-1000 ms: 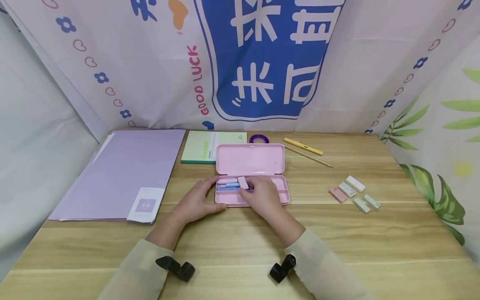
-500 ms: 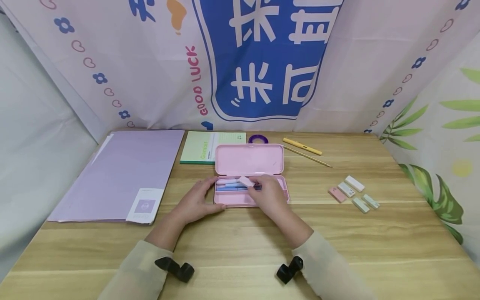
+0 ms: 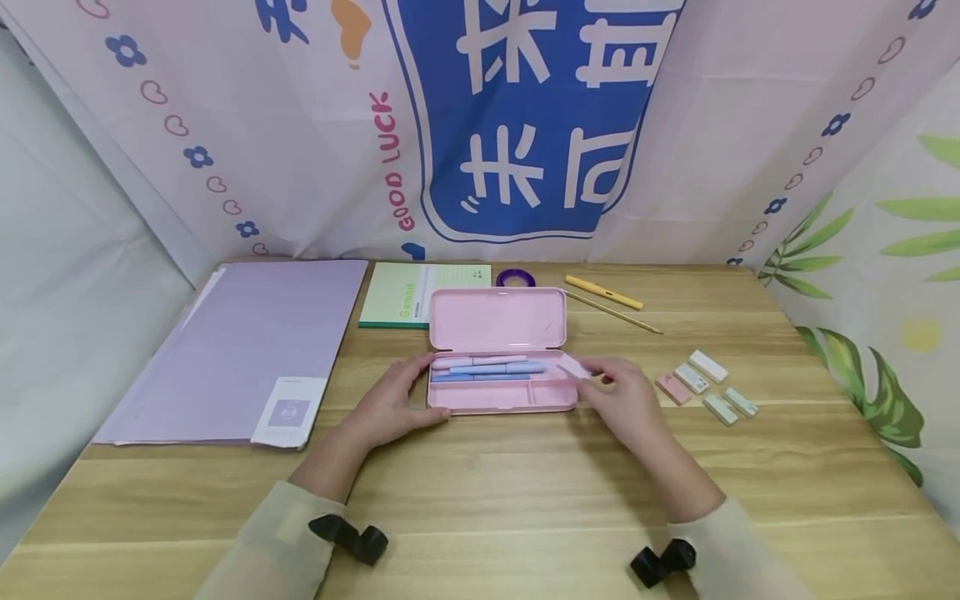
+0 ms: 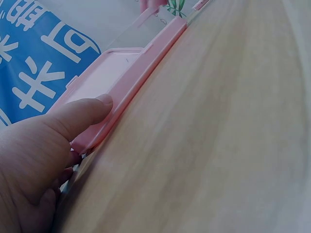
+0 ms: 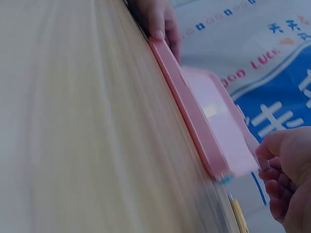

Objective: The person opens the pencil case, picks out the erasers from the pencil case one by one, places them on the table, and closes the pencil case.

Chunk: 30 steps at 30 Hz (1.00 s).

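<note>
A pink pencil case (image 3: 480,397) lies with its lid (image 3: 498,318) raised and tilted back. Blue and pale pens (image 3: 495,368) fill its rear compartment; the front one has a small divider near its right end. My left hand (image 3: 390,404) grips the left end, thumb on the front wall (image 4: 146,73) in the left wrist view and the other fingers around the end. Past the right end, my right hand (image 3: 628,406) pinches a pale pinkish-white eraser (image 3: 573,367) between thumb and fingers. In the right wrist view the eraser (image 5: 263,165) is mostly covered by the fingertips.
Several small erasers (image 3: 690,378) lie to the right. Behind the case are a green notebook (image 3: 390,292), purple tape roll (image 3: 516,272), yellow pen (image 3: 603,292) and thin gold pencil (image 3: 618,312). A large lilac folder (image 3: 247,342) covers the left side. A printed curtain hangs behind.
My right hand has lifted the eraser off the pens and carried it rightward to beyond the case's right end, uncovering the pens. The left hand stays on the case.
</note>
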Each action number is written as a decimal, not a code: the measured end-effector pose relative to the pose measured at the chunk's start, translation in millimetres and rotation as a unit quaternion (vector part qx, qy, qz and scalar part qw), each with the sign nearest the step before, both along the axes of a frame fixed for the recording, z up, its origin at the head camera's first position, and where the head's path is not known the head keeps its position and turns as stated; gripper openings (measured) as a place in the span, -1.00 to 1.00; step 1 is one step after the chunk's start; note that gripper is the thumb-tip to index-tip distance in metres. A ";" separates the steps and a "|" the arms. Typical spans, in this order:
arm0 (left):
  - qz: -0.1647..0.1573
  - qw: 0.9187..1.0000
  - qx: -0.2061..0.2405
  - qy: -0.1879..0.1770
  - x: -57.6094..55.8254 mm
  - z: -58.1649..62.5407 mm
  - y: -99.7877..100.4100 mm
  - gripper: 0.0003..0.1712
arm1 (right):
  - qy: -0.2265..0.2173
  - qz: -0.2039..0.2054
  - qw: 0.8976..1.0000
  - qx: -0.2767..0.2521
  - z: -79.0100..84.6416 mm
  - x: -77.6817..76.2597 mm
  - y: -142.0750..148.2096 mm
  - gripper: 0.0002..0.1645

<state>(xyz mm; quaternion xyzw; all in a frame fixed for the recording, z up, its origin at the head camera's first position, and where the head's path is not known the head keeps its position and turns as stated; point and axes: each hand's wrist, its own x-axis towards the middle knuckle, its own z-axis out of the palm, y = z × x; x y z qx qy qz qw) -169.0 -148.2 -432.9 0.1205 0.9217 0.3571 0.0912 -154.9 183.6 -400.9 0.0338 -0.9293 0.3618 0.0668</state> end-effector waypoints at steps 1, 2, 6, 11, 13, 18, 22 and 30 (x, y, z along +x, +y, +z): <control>0.001 1.000 0.000 0.000 -0.1 -0.3 0.1 0.09 | 0.004 -0.005 1.000 0.006 -0.4 2.2 7.9 -0.60; 0.000 1.000 0.000 0.000 -0.2 -0.6 0.1 0.09 | 0.009 -0.011 1.000 0.011 -0.4 4.6 15.6 -0.61; 0.000 1.000 0.000 0.001 -0.5 -1.4 0.2 0.09 | 0.021 -0.034 0.999 0.029 -0.5 15.0 45.6 -0.62; -0.003 1.000 0.000 0.004 -0.8 -0.5 0.5 0.09 | 0.007 -0.064 0.997 0.037 -1.4 27.3 81.3 -0.61; -0.004 1.000 0.000 0.005 -1.1 -0.2 0.6 0.09 | -0.006 -0.078 0.996 0.041 -2.7 31.8 94.6 -0.59; -0.002 1.000 -0.003 0.000 -1.3 0.3 0.7 0.10 | -0.043 -0.104 0.992 0.063 -7.9 42.5 123.3 -0.54; 0.000 1.000 -0.007 -0.002 -0.6 1.4 0.7 0.10 | -0.055 -0.110 0.990 0.070 -12.7 49.7 136.8 -0.57; -0.001 1.000 -0.003 -0.003 -0.2 2.2 1.2 0.10 | -0.097 -0.094 0.987 0.090 -16.7 53.2 145.8 -0.51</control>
